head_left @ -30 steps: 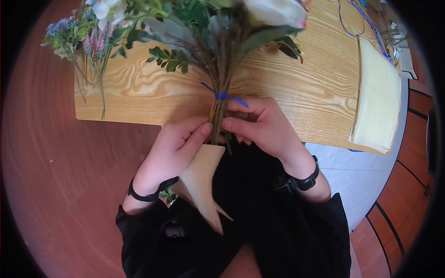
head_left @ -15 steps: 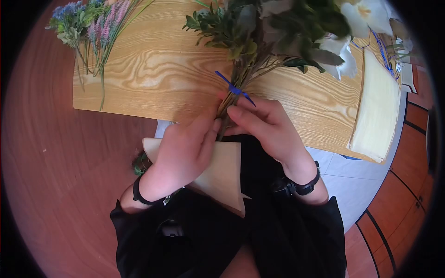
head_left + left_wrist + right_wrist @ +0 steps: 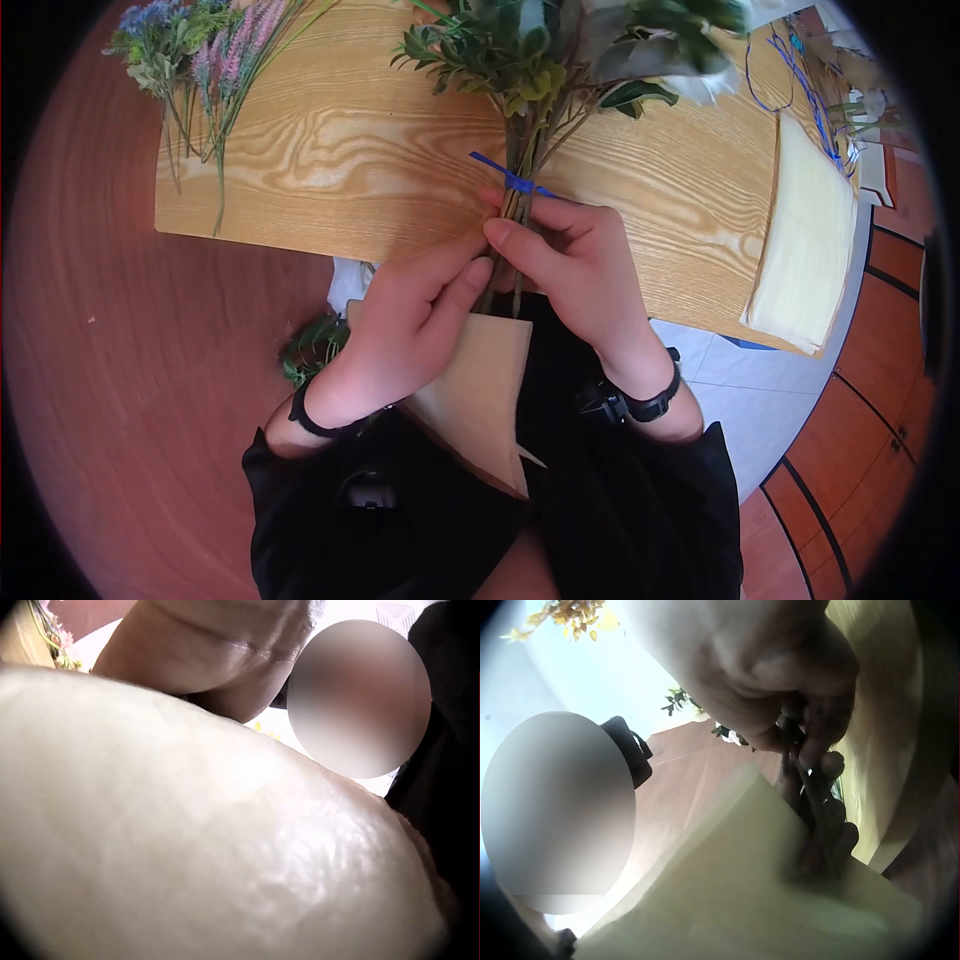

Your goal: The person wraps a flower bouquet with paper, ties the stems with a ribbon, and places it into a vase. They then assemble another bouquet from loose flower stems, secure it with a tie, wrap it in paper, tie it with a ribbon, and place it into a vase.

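Observation:
A bouquet of leafy stems and white flowers stands upright over the table's front edge, its top cut off by the head view. A blue tie binds the stems. Just below it, my right hand pinches the stems between thumb and fingers. Lower down, my left hand grips the stem ends, its fingers partly hidden behind them. A cream sheet of wrapping paper runs from beneath the left hand over my lap. In the right wrist view, stems show among dark fingers above the paper.
On the wooden table, loose pink and blue flower stems lie at the left. A stack of cream sheets lies along the right edge, near blue cords. Green leaves show beside my left forearm.
The bouquet has shifted right, leaning right midway and standing straighter now. Both hands keep hold of the stems; my left hand and the paper under it have moved right.

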A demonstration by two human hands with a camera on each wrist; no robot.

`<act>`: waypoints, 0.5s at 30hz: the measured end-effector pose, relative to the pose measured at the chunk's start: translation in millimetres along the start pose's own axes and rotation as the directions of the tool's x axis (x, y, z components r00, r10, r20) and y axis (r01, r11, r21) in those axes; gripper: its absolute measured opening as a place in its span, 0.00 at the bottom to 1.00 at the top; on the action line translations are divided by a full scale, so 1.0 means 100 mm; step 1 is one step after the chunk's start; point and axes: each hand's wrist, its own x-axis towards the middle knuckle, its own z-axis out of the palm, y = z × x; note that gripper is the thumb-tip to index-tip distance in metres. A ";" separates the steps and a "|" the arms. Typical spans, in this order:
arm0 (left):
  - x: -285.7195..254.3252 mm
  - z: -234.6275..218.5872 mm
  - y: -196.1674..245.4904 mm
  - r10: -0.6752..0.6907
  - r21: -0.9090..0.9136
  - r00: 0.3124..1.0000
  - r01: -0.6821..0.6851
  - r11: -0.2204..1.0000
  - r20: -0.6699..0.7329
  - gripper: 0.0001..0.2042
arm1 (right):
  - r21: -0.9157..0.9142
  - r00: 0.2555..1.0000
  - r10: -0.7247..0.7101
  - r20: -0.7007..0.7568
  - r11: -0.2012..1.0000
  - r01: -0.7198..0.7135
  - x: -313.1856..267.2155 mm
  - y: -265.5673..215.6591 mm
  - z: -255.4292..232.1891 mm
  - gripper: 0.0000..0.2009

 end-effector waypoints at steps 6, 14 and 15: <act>0.02 0.02 -0.24 -0.132 -0.371 0.991 0.128 0.920 0.016 0.12 | -0.093 0.994 -0.089 0.059 0.991 0.094 0.07 0.11 -0.11 0.14; 0.12 -0.12 -0.14 -0.256 -0.578 0.915 0.397 0.713 0.312 0.11 | 0.156 0.984 0.004 0.176 0.987 -0.032 0.01 0.06 -0.12 0.15; 0.11 -0.12 -0.15 -0.251 -0.530 0.918 0.385 0.756 0.308 0.11 | 0.141 0.985 -0.004 0.170 0.990 -0.020 0.01 0.05 -0.12 0.15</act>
